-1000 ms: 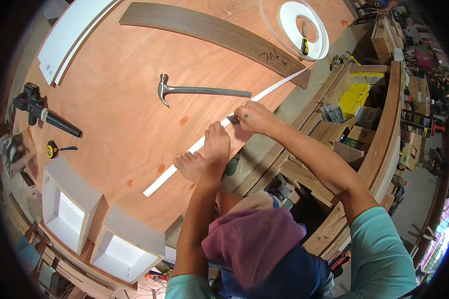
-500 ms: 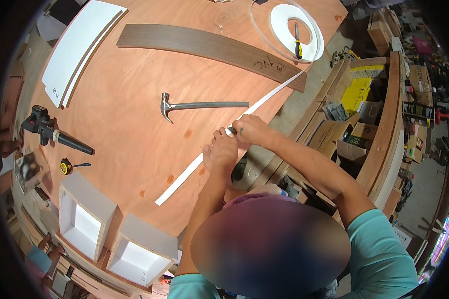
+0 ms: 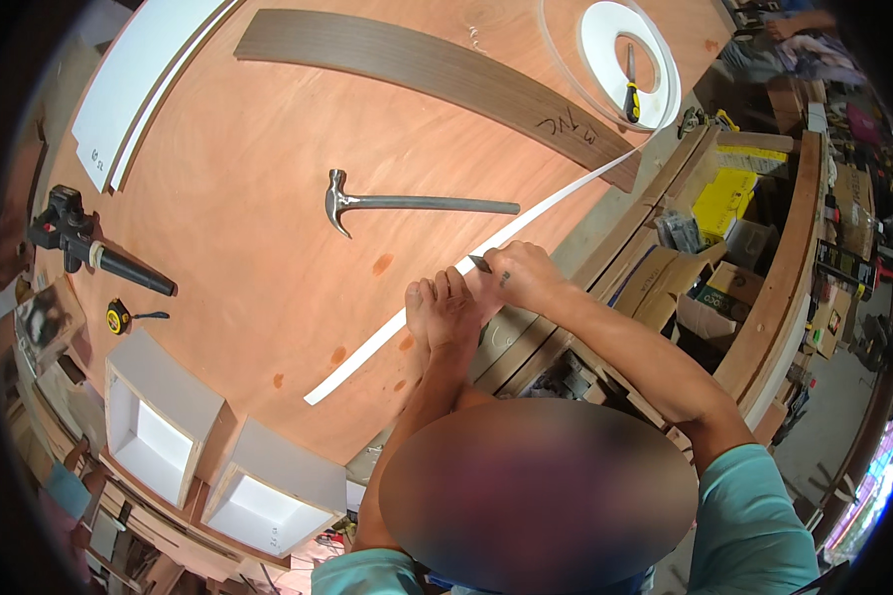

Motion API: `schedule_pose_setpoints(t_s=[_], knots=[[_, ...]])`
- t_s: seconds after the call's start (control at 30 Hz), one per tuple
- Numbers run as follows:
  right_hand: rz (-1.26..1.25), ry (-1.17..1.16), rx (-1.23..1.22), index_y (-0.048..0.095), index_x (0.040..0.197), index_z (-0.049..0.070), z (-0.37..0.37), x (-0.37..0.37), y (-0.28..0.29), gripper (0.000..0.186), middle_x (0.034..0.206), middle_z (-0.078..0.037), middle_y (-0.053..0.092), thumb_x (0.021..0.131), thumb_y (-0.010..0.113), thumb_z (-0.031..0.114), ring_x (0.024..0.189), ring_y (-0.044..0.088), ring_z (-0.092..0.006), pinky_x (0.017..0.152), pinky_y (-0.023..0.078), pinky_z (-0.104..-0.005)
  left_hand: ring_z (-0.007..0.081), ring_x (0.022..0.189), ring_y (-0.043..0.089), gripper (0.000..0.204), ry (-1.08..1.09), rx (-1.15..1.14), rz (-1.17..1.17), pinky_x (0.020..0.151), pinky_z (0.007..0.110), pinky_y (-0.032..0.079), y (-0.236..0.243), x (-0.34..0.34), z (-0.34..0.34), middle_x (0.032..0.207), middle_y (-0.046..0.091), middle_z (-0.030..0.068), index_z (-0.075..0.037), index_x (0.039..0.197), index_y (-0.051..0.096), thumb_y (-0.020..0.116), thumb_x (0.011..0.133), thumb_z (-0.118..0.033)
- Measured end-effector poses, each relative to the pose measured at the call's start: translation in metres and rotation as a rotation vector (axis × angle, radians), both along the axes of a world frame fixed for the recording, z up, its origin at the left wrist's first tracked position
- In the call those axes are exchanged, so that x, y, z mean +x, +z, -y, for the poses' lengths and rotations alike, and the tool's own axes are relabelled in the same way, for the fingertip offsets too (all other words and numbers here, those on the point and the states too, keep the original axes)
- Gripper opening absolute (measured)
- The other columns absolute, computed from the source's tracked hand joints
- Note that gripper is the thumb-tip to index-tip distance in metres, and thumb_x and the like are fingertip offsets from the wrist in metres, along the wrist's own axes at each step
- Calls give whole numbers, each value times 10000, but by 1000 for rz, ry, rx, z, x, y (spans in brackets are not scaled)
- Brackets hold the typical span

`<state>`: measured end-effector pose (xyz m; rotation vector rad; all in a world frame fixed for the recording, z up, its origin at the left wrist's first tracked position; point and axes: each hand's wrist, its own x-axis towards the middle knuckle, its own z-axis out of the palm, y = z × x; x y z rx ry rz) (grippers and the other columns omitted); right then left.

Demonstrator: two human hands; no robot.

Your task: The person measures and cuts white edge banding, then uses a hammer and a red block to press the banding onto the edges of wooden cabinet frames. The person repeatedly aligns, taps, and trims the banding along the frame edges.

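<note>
- Far left, black power tool with a round barrel and small yellow tape measure lie on the reddish plywood worktop, well apart from the hands. No risk from them as they sit.
- Two open white-lined grey box units sit at the worktop's near edge, left of the person. An elbow swing could nudge them off.
- Long thin white edge-banding strip runs diagonally from lower left up toward the big white tape roll at top right, lying flat along the worktop's edge.
- Left hand is pressed flat on the strip, fingers spread narrow and pointing up the worktop, pinning it down rather than gripping it.
- Steel claw hammer with dark handle lies just beyond the hands, apart from them.
- Right hand, fingers closed around a small dark blade-like tool, tip at the strip right beside the left hand's fingers.
- Main risk, my guess: the blade slips toward the pinning fingers, since they are nearly touching.
- Also: the strip could slide or buckle if the left hand's pressure eases, giving a crooked cut or tear.
- Loose strip end at lower left may spring off the edge.
- Curved dark wood-veneer board and yellow-handled tool inside the roll are clear of it all.
</note>
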<state>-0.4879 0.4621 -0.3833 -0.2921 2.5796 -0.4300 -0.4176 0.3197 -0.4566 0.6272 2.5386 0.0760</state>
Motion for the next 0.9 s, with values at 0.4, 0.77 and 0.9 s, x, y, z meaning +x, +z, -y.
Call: schedule_pose_setpoints(t_s=[0.4,0.77,0.9], knots=[[47,24,35,660,788,-18,8,-5,15,138,711,-247,660,757,610,107,693,669,-418,657,549,-481,383,1035,608,578,514,1114,-142,858,413,516,-1,-17,-21,1287,542,207,4,1347,432,621,802,-26],[-6,-124,-1,601,839,-92,-2,-1,5,195,742,-331,634,834,588,102,733,655,-481,670,534,-513,356,1142,597,577,442,999,-109,954,415,509,-21,-1,-35,1334,536,214,53,1362,439,626,826,-54],[22,-119,31,583,823,-89,2,3,5,177,733,-347,624,830,590,88,742,650,-501,670,533,-523,360,1138,599,584,470,1030,-128,944,413,521,-29,6,-34,1355,528,220,58,1377,431,600,825,-32]])
